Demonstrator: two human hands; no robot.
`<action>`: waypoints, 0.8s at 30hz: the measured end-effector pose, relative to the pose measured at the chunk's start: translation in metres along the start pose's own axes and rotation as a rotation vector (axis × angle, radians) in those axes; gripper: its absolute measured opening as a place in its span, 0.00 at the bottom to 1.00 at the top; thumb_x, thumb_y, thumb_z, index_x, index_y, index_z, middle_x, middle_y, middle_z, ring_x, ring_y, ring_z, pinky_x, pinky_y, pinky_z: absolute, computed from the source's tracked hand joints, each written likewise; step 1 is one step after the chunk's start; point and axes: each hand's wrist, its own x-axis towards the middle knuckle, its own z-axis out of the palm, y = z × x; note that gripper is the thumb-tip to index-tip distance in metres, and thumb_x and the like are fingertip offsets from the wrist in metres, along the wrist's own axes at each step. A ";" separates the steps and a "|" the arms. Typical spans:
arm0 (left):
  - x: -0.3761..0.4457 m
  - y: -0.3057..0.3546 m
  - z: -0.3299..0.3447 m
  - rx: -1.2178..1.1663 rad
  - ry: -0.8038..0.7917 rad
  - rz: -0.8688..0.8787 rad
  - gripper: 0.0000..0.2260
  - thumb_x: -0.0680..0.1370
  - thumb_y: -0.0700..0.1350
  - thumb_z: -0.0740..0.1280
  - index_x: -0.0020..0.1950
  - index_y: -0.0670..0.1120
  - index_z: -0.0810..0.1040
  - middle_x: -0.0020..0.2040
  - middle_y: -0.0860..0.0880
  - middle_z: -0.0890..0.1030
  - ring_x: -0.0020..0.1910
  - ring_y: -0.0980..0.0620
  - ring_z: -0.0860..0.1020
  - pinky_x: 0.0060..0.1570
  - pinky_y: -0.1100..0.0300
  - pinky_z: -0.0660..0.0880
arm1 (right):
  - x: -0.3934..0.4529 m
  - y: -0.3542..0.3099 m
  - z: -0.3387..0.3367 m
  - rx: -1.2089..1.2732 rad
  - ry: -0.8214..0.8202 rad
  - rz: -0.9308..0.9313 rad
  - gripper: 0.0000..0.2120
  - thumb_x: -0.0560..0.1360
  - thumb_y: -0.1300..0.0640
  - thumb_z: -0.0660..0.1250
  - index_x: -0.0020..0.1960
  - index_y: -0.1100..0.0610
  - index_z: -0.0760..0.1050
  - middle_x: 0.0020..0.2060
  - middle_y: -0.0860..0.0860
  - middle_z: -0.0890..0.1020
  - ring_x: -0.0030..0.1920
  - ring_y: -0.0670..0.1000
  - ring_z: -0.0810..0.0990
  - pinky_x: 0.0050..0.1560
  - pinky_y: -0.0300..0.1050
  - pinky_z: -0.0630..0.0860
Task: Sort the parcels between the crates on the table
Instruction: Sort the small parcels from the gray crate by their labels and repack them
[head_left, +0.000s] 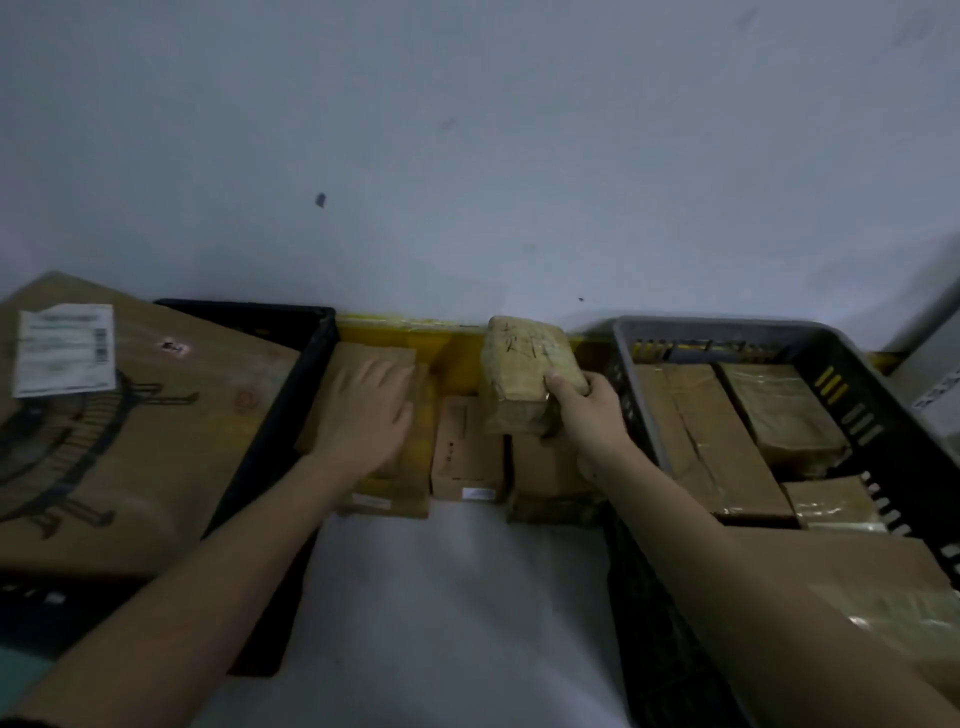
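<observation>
Lifting a taped parcel toward the right crate

We are gripping the taped parcel (524, 374) by its near corner with our right hand (587, 410), fingers curled round it, above the loose boxes (467, 447) between the crates. Our left hand (363, 415) is lying flat and open on a brown parcel (363, 364) beside the black crate (280, 415). We are judging it best to clear the grey crate (639, 415) wall before lowering.

Parcel depot: crates (883, 415), taped parcels (779, 405)
</observation>
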 end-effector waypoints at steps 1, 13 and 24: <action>-0.004 -0.017 -0.009 0.050 0.011 -0.018 0.26 0.76 0.53 0.52 0.68 0.40 0.74 0.67 0.40 0.75 0.68 0.40 0.70 0.66 0.43 0.67 | 0.001 0.006 0.010 -0.003 -0.009 0.038 0.21 0.80 0.51 0.65 0.69 0.58 0.67 0.54 0.52 0.77 0.49 0.53 0.80 0.43 0.54 0.83; -0.059 -0.108 -0.003 0.181 -0.062 -0.193 0.26 0.81 0.54 0.60 0.79 0.55 0.61 0.80 0.45 0.55 0.78 0.42 0.51 0.75 0.45 0.40 | 0.033 0.082 0.098 -0.021 0.021 0.246 0.26 0.79 0.49 0.66 0.73 0.58 0.63 0.61 0.58 0.77 0.56 0.59 0.81 0.50 0.56 0.82; -0.057 -0.110 0.000 0.192 0.035 -0.174 0.24 0.76 0.51 0.68 0.73 0.53 0.72 0.77 0.43 0.64 0.76 0.40 0.58 0.74 0.39 0.48 | 0.070 0.111 0.129 0.008 0.024 0.276 0.24 0.80 0.54 0.66 0.70 0.55 0.58 0.63 0.57 0.73 0.62 0.61 0.77 0.57 0.61 0.79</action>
